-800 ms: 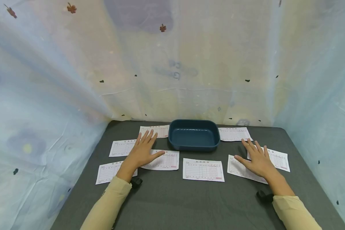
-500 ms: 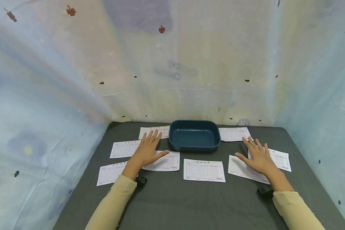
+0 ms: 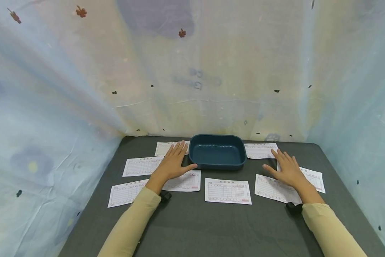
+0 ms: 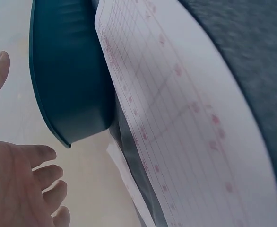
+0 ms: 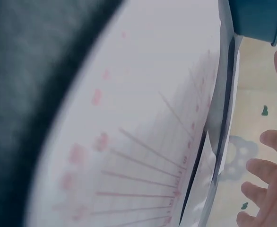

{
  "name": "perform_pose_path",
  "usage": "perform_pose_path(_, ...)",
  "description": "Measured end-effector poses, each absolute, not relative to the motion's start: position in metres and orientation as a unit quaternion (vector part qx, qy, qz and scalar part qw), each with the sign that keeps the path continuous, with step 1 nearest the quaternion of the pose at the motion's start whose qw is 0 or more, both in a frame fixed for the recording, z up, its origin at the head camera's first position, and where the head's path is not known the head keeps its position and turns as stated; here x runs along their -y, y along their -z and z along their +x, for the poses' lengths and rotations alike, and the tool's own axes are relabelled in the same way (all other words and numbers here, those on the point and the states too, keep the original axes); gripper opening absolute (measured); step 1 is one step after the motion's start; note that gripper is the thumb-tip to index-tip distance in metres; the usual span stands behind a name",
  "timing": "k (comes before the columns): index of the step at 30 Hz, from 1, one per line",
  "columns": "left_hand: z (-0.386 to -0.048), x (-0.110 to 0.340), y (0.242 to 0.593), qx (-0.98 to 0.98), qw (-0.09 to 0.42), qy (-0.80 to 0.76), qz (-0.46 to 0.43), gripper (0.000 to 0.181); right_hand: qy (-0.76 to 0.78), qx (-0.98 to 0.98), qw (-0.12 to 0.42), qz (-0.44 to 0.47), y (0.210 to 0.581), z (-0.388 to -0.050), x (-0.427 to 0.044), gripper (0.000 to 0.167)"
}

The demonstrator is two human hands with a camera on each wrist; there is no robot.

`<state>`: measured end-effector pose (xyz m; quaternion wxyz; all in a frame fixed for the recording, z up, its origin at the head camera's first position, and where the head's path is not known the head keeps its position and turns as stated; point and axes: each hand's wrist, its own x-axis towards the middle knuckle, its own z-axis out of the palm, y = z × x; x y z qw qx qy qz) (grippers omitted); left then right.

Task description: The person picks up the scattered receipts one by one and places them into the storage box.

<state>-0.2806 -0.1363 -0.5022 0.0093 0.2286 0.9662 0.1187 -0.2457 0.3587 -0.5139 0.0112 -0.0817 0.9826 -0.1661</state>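
My left hand [image 3: 171,166] hovers with spread, straight fingers over a printed paper form [image 3: 189,181] and partly covers it. Its fingertips are near the left side of a dark teal rectangular tub [image 3: 217,166]. In the left wrist view the palm [image 4: 11,182] holds nothing, and the tub [image 4: 70,71] stands beyond the form [image 4: 190,123]. Over on the right, my right hand [image 3: 287,172] is spread above two forms, a nearer one [image 3: 270,188] and a farther one [image 3: 314,178]. Nothing is in that hand [image 5: 274,187] in the right wrist view.
More forms lie flat around the tub: one at back left [image 3: 162,148], one at back right [image 3: 259,150], two at left [image 3: 139,167] and one front centre [image 3: 228,191]. A dark grey cloth [image 3: 231,228] covers the table. Patterned curtains [image 3: 211,71] hang behind and beside it.
My left hand has moved right and slightly forward, closer to the tub. The right hand has shifted a little forward. The forms and tub stay where they were.
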Motion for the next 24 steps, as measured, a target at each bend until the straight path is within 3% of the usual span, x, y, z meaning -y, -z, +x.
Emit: perform_pose_path(24,-0.296,0.1,0.501,-0.966,0.04,-0.119,0.225,0.115,0.186,-0.981,0.026,-0.053,0.519,-0.284,-0.377,0.107)
